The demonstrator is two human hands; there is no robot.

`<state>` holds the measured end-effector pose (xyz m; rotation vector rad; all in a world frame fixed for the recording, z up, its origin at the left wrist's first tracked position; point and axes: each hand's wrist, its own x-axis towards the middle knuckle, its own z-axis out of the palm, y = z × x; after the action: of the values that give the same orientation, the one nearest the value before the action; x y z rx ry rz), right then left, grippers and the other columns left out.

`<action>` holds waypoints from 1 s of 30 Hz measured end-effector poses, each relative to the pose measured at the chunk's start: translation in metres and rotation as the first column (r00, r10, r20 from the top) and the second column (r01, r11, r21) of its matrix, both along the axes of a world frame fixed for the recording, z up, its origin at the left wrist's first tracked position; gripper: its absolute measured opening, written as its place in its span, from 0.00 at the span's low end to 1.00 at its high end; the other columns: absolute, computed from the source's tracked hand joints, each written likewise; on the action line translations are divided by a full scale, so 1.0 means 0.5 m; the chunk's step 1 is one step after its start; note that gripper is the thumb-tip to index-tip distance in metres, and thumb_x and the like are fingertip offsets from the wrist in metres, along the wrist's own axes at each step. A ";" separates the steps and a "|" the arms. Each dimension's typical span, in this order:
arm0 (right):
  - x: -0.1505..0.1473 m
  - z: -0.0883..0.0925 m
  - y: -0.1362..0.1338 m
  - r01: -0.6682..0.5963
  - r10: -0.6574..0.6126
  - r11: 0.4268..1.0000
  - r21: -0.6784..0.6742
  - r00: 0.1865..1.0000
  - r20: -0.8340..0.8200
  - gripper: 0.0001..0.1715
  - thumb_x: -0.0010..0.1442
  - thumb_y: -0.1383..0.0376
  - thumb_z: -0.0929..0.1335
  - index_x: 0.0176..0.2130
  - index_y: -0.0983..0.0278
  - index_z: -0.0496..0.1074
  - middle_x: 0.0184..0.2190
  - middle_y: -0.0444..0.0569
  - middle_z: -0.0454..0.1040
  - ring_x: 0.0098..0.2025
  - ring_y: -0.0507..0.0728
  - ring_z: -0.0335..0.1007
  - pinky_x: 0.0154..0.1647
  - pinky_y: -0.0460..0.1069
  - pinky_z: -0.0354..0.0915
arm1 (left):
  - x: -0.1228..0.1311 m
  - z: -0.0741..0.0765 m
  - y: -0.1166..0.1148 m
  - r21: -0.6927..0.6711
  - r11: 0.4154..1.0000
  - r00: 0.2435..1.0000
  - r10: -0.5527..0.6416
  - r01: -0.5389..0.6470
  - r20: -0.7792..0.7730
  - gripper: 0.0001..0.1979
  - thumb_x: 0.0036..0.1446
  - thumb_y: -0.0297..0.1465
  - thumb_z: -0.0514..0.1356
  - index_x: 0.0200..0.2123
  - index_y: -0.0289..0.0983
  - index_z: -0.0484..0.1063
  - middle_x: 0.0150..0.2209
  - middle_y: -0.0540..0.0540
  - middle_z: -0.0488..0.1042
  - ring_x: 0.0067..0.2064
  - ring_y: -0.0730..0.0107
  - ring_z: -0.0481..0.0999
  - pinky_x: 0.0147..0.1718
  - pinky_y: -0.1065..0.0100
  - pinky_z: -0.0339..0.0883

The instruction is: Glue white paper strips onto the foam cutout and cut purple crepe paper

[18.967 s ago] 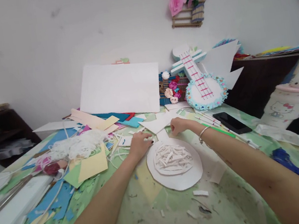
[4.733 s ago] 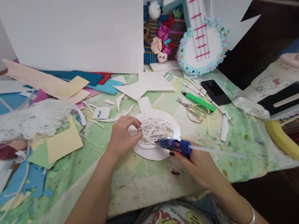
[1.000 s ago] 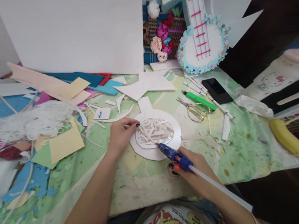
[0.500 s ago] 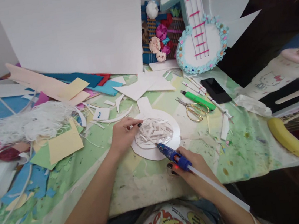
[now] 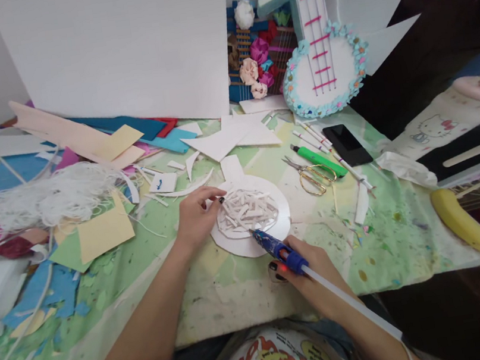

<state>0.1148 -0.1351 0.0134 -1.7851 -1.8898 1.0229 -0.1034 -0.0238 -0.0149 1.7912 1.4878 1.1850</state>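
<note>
A white paper disc [image 5: 283, 221] lies on the table with a heap of white paper strips [image 5: 247, 209] on it. My left hand [image 5: 198, 217] rests at the disc's left edge, fingers curled, fingertips pressing on the strips. My right hand [image 5: 315, 277] is closed round a blue glue gun [image 5: 277, 248] with a long clear glue stick trailing from its back. The gun's nozzle touches the near edge of the strip heap.
Gold-handled scissors [image 5: 311, 175], a green cutter [image 5: 319, 160] and a black phone [image 5: 347, 144] lie right of the disc. A paper guitar [image 5: 322, 65] and a large white board [image 5: 121, 47] lean at the back. Tangled white strips [image 5: 50, 196] and coloured paper scraps cover the left. A banana [image 5: 470, 224] lies far right.
Over the last second almost nothing moved; my left fingertips slid slightly right onto the strips. Earlier, my right hand had no glue gun and both hands were at the disc's far edge.
</note>
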 end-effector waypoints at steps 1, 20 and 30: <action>0.000 0.000 0.000 0.000 0.000 1.000 0.003 1.000 0.002 0.06 0.56 0.63 0.64 0.31 0.62 0.61 0.29 0.46 0.70 0.31 0.56 0.62 0.31 0.48 0.54 | 0.000 0.003 -0.002 0.020 1.000 1.000 0.021 -0.022 0.016 0.11 0.48 0.25 0.57 0.34 0.37 0.76 0.37 0.47 0.76 0.34 0.71 0.72 0.30 0.70 0.61; 0.001 -0.004 -0.001 0.002 -0.001 0.999 0.049 1.000 -0.020 0.05 0.56 0.64 0.64 0.32 0.63 0.63 0.29 0.46 0.70 0.31 0.55 0.62 0.32 0.48 0.54 | -0.027 -0.005 0.004 -0.042 0.985 0.977 0.157 -0.165 -0.146 0.11 0.46 0.26 0.57 0.34 0.38 0.74 0.37 0.47 0.77 0.40 0.64 0.75 0.36 0.67 0.66; 0.011 -0.009 -0.009 0.069 -0.046 0.992 0.108 0.978 -0.205 0.08 0.57 0.63 0.65 0.29 0.63 0.61 0.23 0.40 0.64 0.26 0.50 0.57 0.27 0.45 0.52 | -0.031 -0.008 0.006 -0.101 0.995 0.962 -0.010 -0.018 -0.274 0.10 0.46 0.27 0.56 0.31 0.39 0.77 0.32 0.46 0.78 0.34 0.64 0.75 0.37 0.65 0.68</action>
<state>0.1200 -0.1398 0.0089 -1.5972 -1.7280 1.0121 -0.1188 -0.0207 -0.0189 1.9421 1.6729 0.8699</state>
